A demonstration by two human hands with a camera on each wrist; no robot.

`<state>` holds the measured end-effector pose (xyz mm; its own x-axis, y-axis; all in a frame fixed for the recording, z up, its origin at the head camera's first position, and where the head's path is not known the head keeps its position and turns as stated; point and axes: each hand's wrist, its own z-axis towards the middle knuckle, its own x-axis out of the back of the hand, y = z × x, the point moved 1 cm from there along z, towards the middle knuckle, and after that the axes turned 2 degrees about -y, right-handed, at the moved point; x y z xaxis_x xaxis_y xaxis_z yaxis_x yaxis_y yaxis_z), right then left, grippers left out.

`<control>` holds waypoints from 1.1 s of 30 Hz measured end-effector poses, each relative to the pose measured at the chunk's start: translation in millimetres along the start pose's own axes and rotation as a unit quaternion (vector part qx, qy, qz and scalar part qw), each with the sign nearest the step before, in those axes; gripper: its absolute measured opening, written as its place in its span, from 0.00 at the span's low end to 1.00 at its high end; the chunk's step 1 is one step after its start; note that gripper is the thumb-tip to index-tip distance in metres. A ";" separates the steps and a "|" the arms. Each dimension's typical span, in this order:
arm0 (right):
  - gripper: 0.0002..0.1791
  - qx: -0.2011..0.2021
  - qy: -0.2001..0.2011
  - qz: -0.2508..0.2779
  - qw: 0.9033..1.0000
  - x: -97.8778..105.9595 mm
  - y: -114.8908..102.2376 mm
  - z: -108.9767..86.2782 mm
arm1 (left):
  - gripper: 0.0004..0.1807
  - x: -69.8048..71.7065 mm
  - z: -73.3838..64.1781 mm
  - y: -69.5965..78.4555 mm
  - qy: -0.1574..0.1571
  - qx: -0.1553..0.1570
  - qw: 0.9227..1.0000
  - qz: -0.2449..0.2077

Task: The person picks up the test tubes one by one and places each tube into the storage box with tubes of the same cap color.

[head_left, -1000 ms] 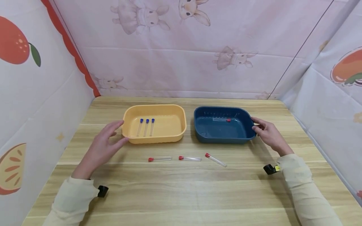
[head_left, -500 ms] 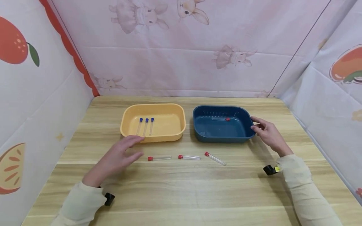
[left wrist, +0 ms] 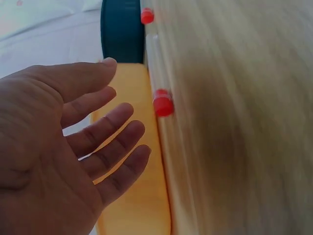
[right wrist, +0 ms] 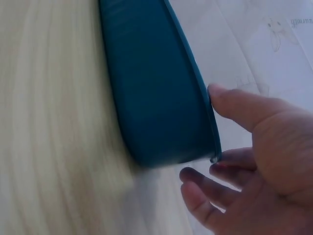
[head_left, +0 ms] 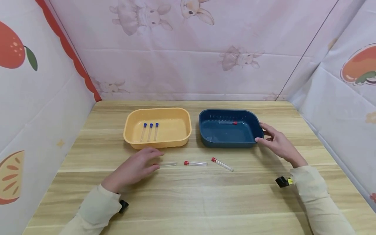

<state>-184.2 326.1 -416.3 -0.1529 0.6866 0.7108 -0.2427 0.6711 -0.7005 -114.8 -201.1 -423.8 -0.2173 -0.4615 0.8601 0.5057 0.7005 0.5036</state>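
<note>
Clear tube (head_left: 169, 164): lying before the yellow bin (head_left: 173, 143), long axis running left-right, exposed end pointing right. Left hand (head_left: 133, 169): I'm holding fingers spread beside it. Right hand (head_left: 279, 145): I'm gripping the blue bin (head_left: 229, 145).

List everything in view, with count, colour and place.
Table: one, light wood-grain, across the lower view
Yellow tray: one, yellow, left on the table
Blue tray: one, dark blue, right of the yellow tray
Blue-capped tubes: three, clear, inside the yellow tray
Red-capped tube: one, clear, inside the blue tray
Loose tubes: three, clear, in front of the trays; two plainly red-capped, the leftmost's cap end mostly hidden
Back sheet: one, pale pink with rabbits, behind the table
Side sheets: two, white with fruit prints, left and right
Wrist cameras: two, black, one per wrist
Sleeves: two, cream, on the forearms
Left hand: one, bare, by the leftmost loose tube
Right hand: one, bare, at the blue tray's right end
</note>
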 end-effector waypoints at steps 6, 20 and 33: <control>0.45 -0.004 -0.004 0.000 1.000 0.1 0.6 -2.3 | 0.21 -6.8 7.4 8.6 -0.015 -0.004 1.000 0.026; 0.46 -0.018 -0.011 0.001 1.000 -0.8 0.8 -3.7 | 0.17 -23.1 19.9 12.9 -0.029 -0.002 0.997 0.074; 0.46 -0.019 -0.013 -0.007 1.000 0.0 0.3 -2.9 | 0.22 -26.3 24.3 14.6 -0.044 0.017 0.997 0.056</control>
<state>-181.5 327.1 -416.7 -0.1742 0.6702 0.7214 -0.2086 0.6909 -0.6922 -122.0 -165.5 -437.1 -0.2338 -0.3311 0.9142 0.5031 0.7634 0.4051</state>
